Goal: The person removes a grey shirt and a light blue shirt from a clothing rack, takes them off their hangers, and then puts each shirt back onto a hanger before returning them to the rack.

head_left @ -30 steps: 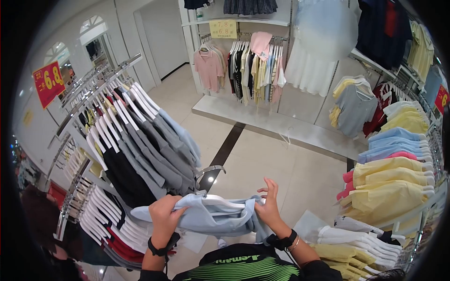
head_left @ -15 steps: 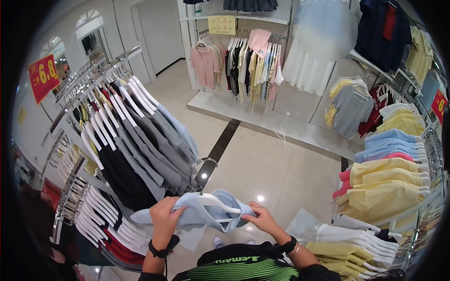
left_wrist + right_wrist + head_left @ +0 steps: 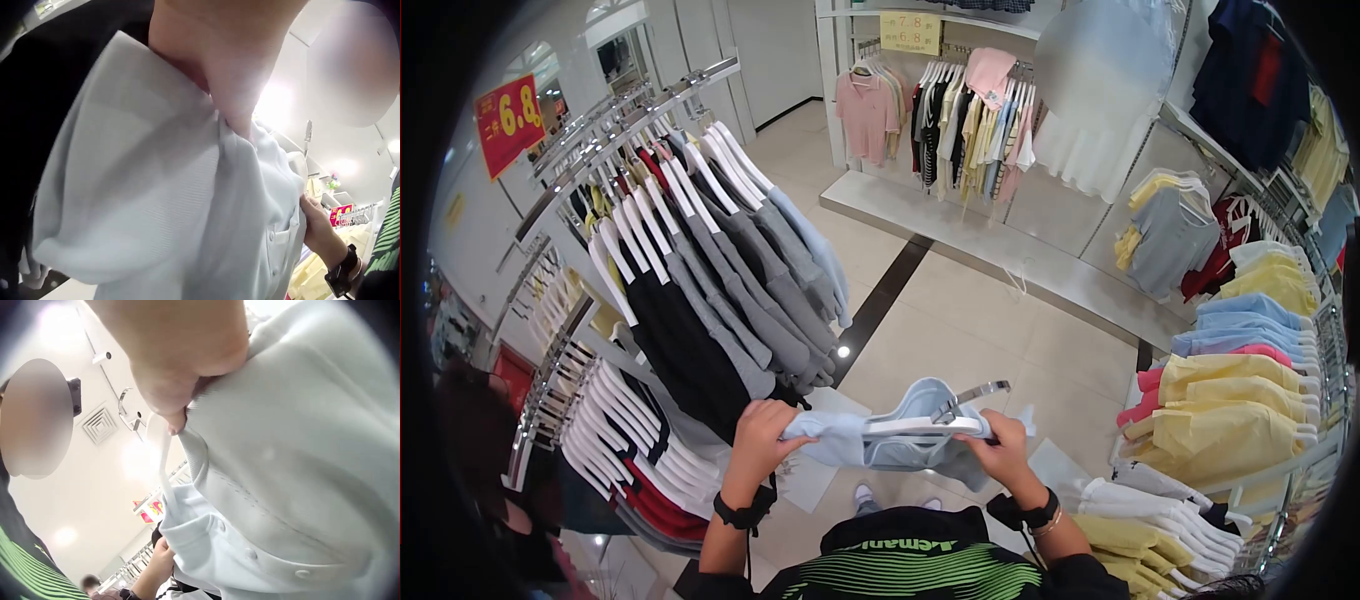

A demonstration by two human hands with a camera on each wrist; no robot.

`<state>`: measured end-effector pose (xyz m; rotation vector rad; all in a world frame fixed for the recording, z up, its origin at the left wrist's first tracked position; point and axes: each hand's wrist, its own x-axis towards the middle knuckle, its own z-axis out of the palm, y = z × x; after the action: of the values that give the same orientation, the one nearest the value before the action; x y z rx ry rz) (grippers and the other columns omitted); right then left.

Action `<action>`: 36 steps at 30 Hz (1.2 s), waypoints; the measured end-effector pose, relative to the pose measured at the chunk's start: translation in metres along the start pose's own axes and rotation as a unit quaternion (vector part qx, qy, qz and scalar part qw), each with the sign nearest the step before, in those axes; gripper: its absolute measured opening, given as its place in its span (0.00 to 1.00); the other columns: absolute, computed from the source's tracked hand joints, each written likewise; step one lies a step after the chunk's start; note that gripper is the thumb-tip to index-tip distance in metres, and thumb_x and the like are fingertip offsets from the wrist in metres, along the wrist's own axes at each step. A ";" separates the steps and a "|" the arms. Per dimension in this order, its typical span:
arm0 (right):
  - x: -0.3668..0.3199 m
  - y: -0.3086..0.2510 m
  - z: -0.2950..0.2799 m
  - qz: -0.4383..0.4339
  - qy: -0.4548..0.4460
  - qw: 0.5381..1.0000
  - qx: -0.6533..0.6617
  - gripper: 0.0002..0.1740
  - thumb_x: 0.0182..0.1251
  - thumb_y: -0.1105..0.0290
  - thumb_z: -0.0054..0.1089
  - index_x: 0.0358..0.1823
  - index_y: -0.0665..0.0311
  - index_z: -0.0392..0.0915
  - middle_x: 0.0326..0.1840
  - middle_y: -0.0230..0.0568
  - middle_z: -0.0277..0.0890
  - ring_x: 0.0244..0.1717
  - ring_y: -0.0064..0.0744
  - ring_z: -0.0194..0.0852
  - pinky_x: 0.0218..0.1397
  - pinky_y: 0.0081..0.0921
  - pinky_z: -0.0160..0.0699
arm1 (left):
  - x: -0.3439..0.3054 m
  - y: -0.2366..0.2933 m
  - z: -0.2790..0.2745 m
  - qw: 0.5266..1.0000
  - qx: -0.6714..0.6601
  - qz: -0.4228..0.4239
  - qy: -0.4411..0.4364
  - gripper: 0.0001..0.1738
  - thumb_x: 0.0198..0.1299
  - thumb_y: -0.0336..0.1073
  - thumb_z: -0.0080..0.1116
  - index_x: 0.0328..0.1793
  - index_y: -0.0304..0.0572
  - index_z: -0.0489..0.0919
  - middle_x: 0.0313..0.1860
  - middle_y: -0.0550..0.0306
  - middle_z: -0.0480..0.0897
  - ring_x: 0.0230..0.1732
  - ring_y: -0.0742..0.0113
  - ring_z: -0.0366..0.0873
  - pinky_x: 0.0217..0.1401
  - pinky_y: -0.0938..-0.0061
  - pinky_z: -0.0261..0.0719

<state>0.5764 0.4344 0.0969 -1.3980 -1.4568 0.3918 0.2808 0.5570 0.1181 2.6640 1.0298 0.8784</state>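
Note:
A light blue polo shirt (image 3: 835,440) with a buttoned placket hangs on a white hanger (image 3: 920,428) before the person's chest. The hanger's metal hook (image 3: 975,397) leans to the right. My left hand (image 3: 765,440) grips the shirt at its left shoulder, thumb on the near side. At the other shoulder my right hand (image 3: 1003,450) pinches the cloth and the hanger's end. In the left wrist view a broad fold of the shirt (image 3: 156,156) falls below the left hand. White buttons (image 3: 250,554) show down the front in the right wrist view.
Grey and black garments (image 3: 730,270) hang close on a rack to the left, with white hangers (image 3: 615,440) below them. On the right a rail carries yellow shirts (image 3: 1230,420). A low platform (image 3: 1000,260) runs along the back wall, with a loose hanger (image 3: 1022,278) at its edge.
The right hand, first with fingers raised at the collar, has closed on the shirt's right shoulder and moved right. The hanger's hook has swung from left to right, and the shirt is stretched more level.

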 end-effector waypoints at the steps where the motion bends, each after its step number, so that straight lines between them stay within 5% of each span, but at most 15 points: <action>1: -0.002 0.002 -0.004 -0.012 -0.008 0.999 -0.033 0.12 0.47 0.68 0.69 0.25 0.67 0.75 0.15 0.38 0.68 0.13 0.28 0.64 0.18 0.22 0.59 | -0.004 -0.003 0.004 0.999 -0.042 -0.015 -0.030 0.20 0.36 0.44 0.68 0.30 0.39 0.76 0.26 0.56 0.76 0.30 0.57 0.74 0.37 0.68 0.70; 3: -0.002 0.002 -0.006 -0.002 0.005 1.000 -0.025 0.12 0.47 0.68 0.69 0.25 0.67 0.75 0.15 0.38 0.68 0.13 0.27 0.63 0.18 0.22 0.59 | -0.009 -0.004 0.004 0.985 -0.133 -0.056 -0.095 0.23 0.38 0.44 0.67 0.36 0.35 0.76 0.32 0.53 0.77 0.36 0.53 0.74 0.41 0.68 0.71; 6: -0.003 0.005 -0.011 0.026 0.024 0.999 -0.007 0.11 0.47 0.70 0.69 0.27 0.68 0.75 0.15 0.36 0.68 0.14 0.21 0.61 0.18 0.19 0.57 | -0.014 0.003 0.013 0.951 -0.278 -0.117 -0.062 0.23 0.40 0.43 0.67 0.40 0.35 0.76 0.35 0.52 0.78 0.40 0.53 0.75 0.44 0.67 0.72; 11: -0.010 0.030 -0.032 0.079 0.076 0.993 0.052 0.09 0.50 0.72 0.66 0.29 0.68 0.76 0.18 0.30 0.70 0.19 0.15 0.61 0.20 0.17 0.58 | -0.015 -0.006 0.007 0.992 -0.117 -0.013 0.048 0.09 0.52 0.34 0.57 0.36 0.36 0.78 0.28 0.49 0.80 0.28 0.52 0.79 0.31 0.70 0.76; 14: -0.016 0.043 -0.040 0.091 0.167 0.975 0.114 0.09 0.52 0.72 0.65 0.31 0.69 0.76 0.21 0.29 0.71 0.22 0.15 0.62 0.23 0.16 0.60 | -0.032 -0.027 -0.003 0.991 -0.031 -0.120 0.053 0.07 0.52 0.33 0.56 0.35 0.37 0.79 0.28 0.48 0.80 0.28 0.52 0.79 0.30 0.69 0.75; 15: -0.016 0.045 -0.041 0.104 0.231 0.953 0.165 0.09 0.53 0.73 0.65 0.32 0.69 0.75 0.22 0.28 0.71 0.23 0.15 0.62 0.25 0.15 0.60 | -0.034 -0.029 -0.006 0.987 -0.017 -0.160 0.024 0.09 0.50 0.33 0.58 0.36 0.36 0.78 0.29 0.49 0.79 0.28 0.53 0.78 0.31 0.70 0.74; 18: -0.015 0.036 -0.039 0.116 0.203 0.955 0.180 0.10 0.54 0.73 0.64 0.34 0.70 0.75 0.25 0.27 0.71 0.25 0.15 0.62 0.27 0.14 0.60 | -0.026 -0.005 -0.011 0.985 -0.044 -0.164 -0.010 0.18 0.47 0.37 0.60 0.44 0.37 0.76 0.35 0.49 0.78 0.35 0.53 0.76 0.38 0.69 0.73; 19: -0.014 0.037 -0.037 0.115 0.203 0.955 0.183 0.10 0.54 0.73 0.64 0.34 0.70 0.75 0.25 0.27 0.71 0.25 0.15 0.62 0.27 0.14 0.60 | -0.019 0.007 -0.012 0.992 -0.047 -0.114 0.035 0.26 0.44 0.40 0.63 0.51 0.38 0.73 0.40 0.51 0.76 0.42 0.52 0.72 0.48 0.65 0.68; 23: -0.006 0.027 -0.029 0.082 0.112 0.984 0.116 0.10 0.51 0.73 0.66 0.33 0.69 0.76 0.22 0.27 0.69 0.23 0.13 0.60 0.24 0.14 0.58 | 0.006 0.040 -0.005 0.987 -0.067 -0.071 0.131 0.30 0.44 0.42 0.64 0.55 0.39 0.71 0.42 0.51 0.75 0.44 0.51 0.71 0.52 0.63 0.64; 26: 0.003 0.014 -0.024 0.080 0.072 0.991 0.083 0.09 0.50 0.73 0.67 0.30 0.68 0.76 0.18 0.27 0.68 0.19 0.14 0.58 0.20 0.15 0.57 | 0.014 0.047 0.008 0.994 -0.057 -0.034 0.081 0.23 0.45 0.43 0.63 0.46 0.39 0.74 0.36 0.53 0.76 0.41 0.53 0.72 0.48 0.63 0.65; 28: 0.005 0.009 -0.020 0.036 0.024 0.997 0.060 0.10 0.50 0.71 0.67 0.30 0.68 0.76 0.17 0.31 0.69 0.18 0.18 0.60 0.20 0.17 0.59 | 0.011 0.038 0.020 0.998 -0.013 -0.005 -0.063 0.14 0.47 0.43 0.62 0.34 0.42 0.76 0.29 0.56 0.76 0.37 0.57 0.74 0.44 0.64 0.66; 29: 0.003 0.013 -0.020 0.042 -0.014 0.999 -0.001 0.12 0.48 0.69 0.69 0.29 0.67 0.76 0.19 0.37 0.70 0.17 0.26 0.64 0.21 0.20 0.62 | 0.010 0.040 0.030 0.997 -0.032 0.029 -0.066 0.12 0.49 0.40 0.61 0.25 0.42 0.74 0.22 0.58 0.75 0.29 0.59 0.74 0.35 0.65 0.69; 32: 0.009 0.008 -0.024 0.006 -0.024 0.999 -0.037 0.14 0.47 0.66 0.69 0.28 0.67 0.76 0.20 0.39 0.70 0.18 0.32 0.66 0.22 0.22 0.64 | -0.003 0.042 0.045 0.992 -0.094 -0.021 -0.078 0.11 0.50 0.40 0.60 0.28 0.40 0.76 0.23 0.56 0.76 0.24 0.59 0.74 0.27 0.69 0.69; 36: -0.001 0.042 -0.051 -0.035 0.049 0.987 -0.146 0.15 0.42 0.67 0.70 0.30 0.66 0.76 0.24 0.40 0.72 0.26 0.38 0.70 0.30 0.28 0.68 | -0.004 0.028 0.028 0.992 -0.092 -0.054 0.069 0.11 0.43 0.38 0.64 0.27 0.39 0.78 0.25 0.53 0.79 0.24 0.59 0.77 0.24 0.71 0.71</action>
<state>0.6402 0.4245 0.0838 -1.5671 -1.5209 0.0642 0.3104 0.5352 0.1028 2.4007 1.0560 1.0909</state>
